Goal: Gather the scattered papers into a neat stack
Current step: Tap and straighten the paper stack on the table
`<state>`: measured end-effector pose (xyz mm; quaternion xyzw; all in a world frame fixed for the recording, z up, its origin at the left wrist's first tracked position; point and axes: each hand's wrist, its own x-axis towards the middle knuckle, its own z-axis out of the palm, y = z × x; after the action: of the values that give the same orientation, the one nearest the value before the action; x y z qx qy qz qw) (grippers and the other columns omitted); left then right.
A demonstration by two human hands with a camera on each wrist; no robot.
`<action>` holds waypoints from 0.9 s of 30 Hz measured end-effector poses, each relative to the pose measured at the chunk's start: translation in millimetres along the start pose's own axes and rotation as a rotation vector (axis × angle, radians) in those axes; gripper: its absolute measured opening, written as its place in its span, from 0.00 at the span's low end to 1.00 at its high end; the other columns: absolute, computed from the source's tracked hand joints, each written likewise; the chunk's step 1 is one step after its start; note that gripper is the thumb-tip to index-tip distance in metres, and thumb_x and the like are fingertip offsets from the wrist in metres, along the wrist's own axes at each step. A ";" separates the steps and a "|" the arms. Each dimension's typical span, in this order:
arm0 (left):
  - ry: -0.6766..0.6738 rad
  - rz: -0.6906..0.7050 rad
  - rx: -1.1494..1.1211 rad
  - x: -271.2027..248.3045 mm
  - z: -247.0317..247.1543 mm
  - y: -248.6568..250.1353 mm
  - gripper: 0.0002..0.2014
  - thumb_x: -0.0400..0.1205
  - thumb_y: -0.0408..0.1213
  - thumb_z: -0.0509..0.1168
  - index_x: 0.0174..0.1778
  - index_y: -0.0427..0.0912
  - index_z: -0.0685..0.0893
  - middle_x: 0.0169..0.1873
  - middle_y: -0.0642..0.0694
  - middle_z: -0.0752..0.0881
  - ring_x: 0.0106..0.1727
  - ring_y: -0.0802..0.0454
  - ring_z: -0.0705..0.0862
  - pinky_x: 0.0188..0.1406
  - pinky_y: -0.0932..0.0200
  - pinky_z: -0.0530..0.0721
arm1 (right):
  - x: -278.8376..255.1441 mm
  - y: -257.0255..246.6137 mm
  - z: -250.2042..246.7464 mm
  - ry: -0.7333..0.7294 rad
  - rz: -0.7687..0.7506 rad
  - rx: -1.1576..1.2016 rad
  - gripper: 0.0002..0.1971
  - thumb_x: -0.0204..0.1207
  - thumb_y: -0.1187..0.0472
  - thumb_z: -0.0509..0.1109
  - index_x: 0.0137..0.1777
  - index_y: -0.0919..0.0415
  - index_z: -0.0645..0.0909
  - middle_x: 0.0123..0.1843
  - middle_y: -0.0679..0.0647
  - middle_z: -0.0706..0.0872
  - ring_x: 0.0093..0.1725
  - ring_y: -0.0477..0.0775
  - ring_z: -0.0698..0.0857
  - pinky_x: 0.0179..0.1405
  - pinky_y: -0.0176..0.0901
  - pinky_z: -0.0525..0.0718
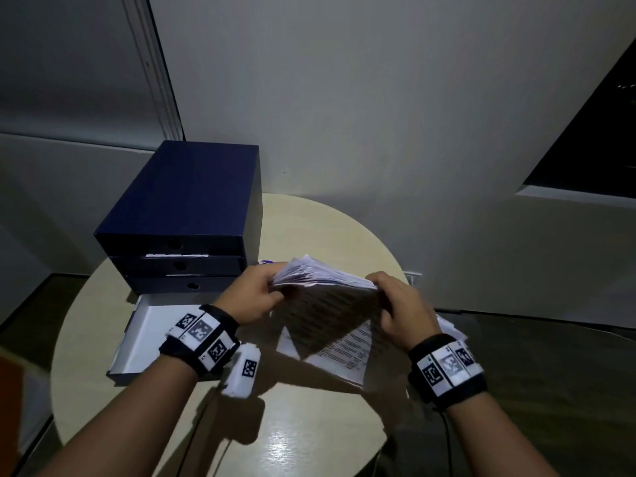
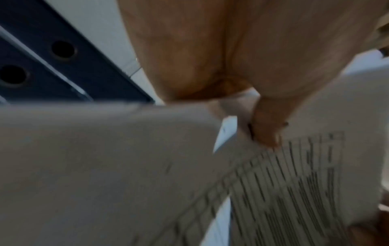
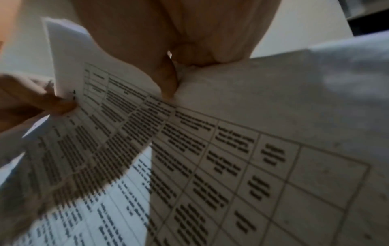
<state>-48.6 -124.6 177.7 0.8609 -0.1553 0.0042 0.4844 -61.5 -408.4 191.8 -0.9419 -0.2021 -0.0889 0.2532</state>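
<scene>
A bundle of printed papers [image 1: 323,280] is held on edge above the round table [image 1: 309,435]. My left hand [image 1: 258,297] grips its left end and my right hand [image 1: 395,304] grips its right end. The sheets carry tables of text [image 3: 210,158] and their edges are uneven. In the left wrist view my fingers [image 2: 265,126] pinch the paper [image 2: 105,166]. In the right wrist view my thumb [image 3: 168,78] presses on the top sheet. One printed sheet [image 1: 347,352] lies flat on the table under the bundle.
A dark blue drawer unit [image 1: 186,215] stands at the table's back left, its lowest drawer [image 1: 151,335] pulled out with a white inside. More paper [image 1: 451,327] shows behind my right wrist. The wall [image 1: 378,98] is close behind the table.
</scene>
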 end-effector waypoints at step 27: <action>0.432 -0.444 -0.428 -64.0 71.7 -64.8 0.21 0.81 0.28 0.70 0.70 0.40 0.78 0.59 0.45 0.86 0.62 0.47 0.83 0.62 0.54 0.79 | -80.6 25.7 41.7 0.277 0.741 0.929 0.18 0.80 0.80 0.64 0.64 0.60 0.78 0.46 0.47 0.83 0.39 0.30 0.87 0.27 0.19 0.79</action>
<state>-102.2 -136.4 75.5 0.7322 0.1433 0.0479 0.6641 -120.6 -434.4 123.0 -0.7203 0.1562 -0.0191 0.6756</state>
